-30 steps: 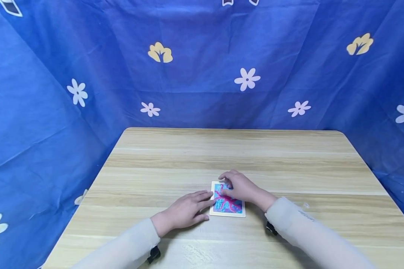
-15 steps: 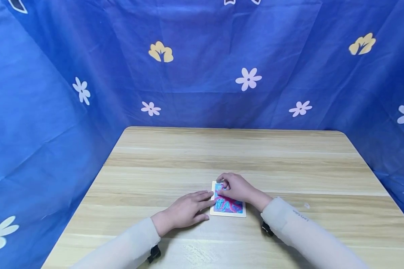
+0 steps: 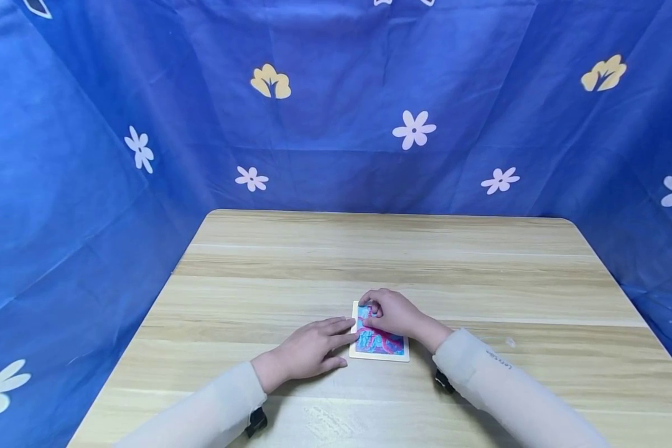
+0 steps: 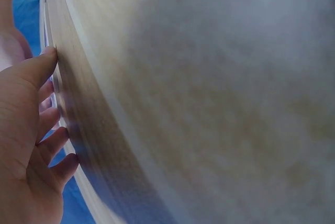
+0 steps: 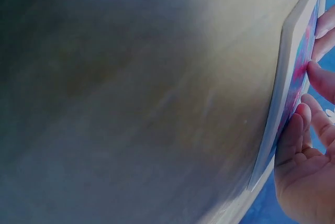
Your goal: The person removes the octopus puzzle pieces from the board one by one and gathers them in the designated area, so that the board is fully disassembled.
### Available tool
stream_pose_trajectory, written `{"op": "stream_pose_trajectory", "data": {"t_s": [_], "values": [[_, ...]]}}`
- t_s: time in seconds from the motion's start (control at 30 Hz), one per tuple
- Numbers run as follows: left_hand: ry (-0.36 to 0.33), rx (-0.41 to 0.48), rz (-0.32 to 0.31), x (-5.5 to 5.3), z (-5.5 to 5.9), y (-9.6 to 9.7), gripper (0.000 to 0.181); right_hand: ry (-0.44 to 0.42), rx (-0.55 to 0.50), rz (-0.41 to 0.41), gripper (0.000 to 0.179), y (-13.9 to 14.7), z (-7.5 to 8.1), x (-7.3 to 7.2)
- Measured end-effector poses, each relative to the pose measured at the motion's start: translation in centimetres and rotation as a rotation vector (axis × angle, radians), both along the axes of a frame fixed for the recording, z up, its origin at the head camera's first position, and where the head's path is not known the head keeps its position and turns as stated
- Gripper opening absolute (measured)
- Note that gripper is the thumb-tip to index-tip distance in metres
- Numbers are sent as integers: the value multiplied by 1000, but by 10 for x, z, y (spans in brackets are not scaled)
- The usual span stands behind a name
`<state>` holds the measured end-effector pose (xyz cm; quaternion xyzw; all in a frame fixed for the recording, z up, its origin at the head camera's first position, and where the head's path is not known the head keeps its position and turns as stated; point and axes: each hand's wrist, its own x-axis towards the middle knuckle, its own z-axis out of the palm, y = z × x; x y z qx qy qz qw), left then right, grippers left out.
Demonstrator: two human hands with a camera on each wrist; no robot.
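Observation:
A small, nearly square picture puzzle point(image 3: 379, 343) in blue, pink and purple, with faint seams and a cream frame, lies flat on the wooden table. My left hand point(image 3: 309, 350) rests at its left side with fingers extended, two fingertips reaching over the frame. In the left wrist view the left hand point(image 4: 31, 135) shows loosely spread fingers. My right hand point(image 3: 394, 313) is bent over the puzzle's upper part, thumb and curled fingers at its upper left; I cannot tell whether a piece is pinched between them. The right wrist view shows the right hand point(image 5: 306, 166) low against the frame point(image 5: 285, 56).
The wooden table point(image 3: 291, 261) extends around the puzzle on all sides. A blue flowered cloth point(image 3: 336, 124) hangs behind the table and along both sides. Black straps point(image 3: 256, 423) sit under the sleeve cuffs.
My right hand has shifted slightly left over the puzzle, its thumb and fingers closer to the upper left corner. The left hand and the puzzle have stayed in place.

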<state>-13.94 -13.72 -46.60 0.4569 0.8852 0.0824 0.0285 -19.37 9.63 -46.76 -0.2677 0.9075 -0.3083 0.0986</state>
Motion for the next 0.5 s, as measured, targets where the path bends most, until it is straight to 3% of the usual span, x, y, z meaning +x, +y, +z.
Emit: {"op": "stream_pose_trajectory", "data": {"t_s": [0.5], "values": [[28,33,8,12,-4,8,54,20,68,12,33,5,-2,9]]}}
